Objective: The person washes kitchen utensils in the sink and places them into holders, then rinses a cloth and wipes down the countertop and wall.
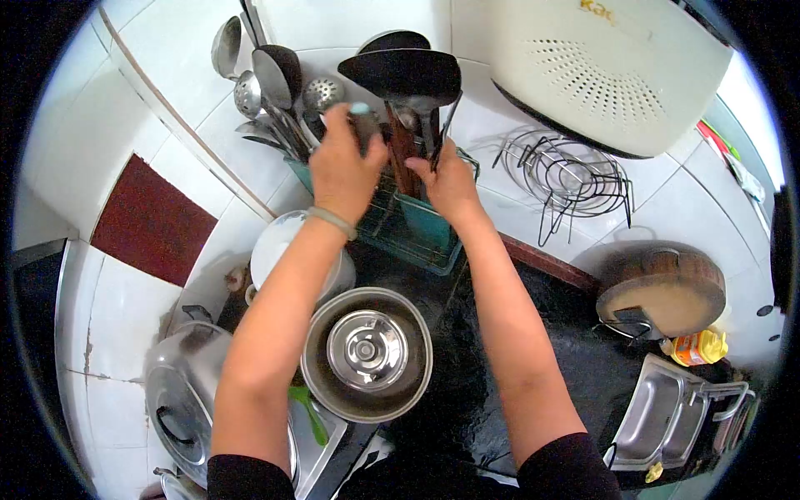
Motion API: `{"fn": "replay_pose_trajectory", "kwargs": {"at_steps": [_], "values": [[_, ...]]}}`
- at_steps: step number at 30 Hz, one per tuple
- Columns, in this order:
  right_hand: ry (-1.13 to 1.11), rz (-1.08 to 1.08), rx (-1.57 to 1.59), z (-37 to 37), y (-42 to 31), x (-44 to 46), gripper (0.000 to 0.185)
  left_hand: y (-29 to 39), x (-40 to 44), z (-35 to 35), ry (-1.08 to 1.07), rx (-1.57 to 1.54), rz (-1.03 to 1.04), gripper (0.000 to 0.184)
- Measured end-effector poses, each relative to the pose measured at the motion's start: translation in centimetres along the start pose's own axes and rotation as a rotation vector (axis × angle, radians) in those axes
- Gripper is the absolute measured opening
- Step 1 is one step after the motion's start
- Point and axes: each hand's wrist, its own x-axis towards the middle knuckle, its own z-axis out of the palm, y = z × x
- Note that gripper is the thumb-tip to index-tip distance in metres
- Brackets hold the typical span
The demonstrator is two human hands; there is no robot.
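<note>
My left hand [346,171] is raised over the left side of a green utensil rack [429,221]. Its fingers are curled around a dark, blurred object with a pale blue tip [360,108], whose kind I cannot make out. At the right part of the rack, my right hand [450,185] closes around dark utensil handles [435,137], next to brown chopsticks [402,150]. Two black turners or ladles [408,71] stand up above it. Left of my left hand are metal ladles [227,48] and a slotted spoon [248,93].
Below my arms stand a steel pot [367,354] with a lid inside and a large lidded pot [179,400]. A wire stand [575,179], a round wooden chopping board [662,287], a yellow bottle [698,347] and a sink [654,408] are on the right. A white perforated appliance [600,67] hangs above.
</note>
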Motion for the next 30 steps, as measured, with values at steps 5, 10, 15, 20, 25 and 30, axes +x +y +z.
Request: {"fn": "replay_pose_trajectory", "kwargs": {"at_steps": [5, 10, 15, 20, 25, 30], "values": [[-0.023, 0.056, -0.003, -0.6, -0.8, -0.1, 0.056, 0.0, 1.8, -2.0, -0.026, -0.015, 0.003, 0.045], [-0.195, 0.081, 0.114, -2.7, -0.7, -0.2, 0.071, -2.7, -0.2, -2.1, -0.270, -0.051, -0.131, 0.055], [-0.137, 0.003, 0.115, -5.6, 2.3, -5.2, 0.096, -1.9, -1.9, -3.4, -0.177, -0.120, -0.213, 0.066], [-0.114, -0.004, 0.060, -1.6, 2.5, -7.4, 0.099, -3.5, -4.1, -1.7, -0.309, -0.173, -0.222, 0.067], [0.038, -0.041, -0.035, -0.2, 3.1, -6.6, 0.081, -3.4, -2.8, 1.8, -0.437, -0.417, -0.212, 0.071], [-0.021, -0.040, 0.009, -0.8, 2.9, -7.5, 0.089, -5.7, -4.0, 2.6, -0.380, -0.257, -0.280, 0.067]]}}
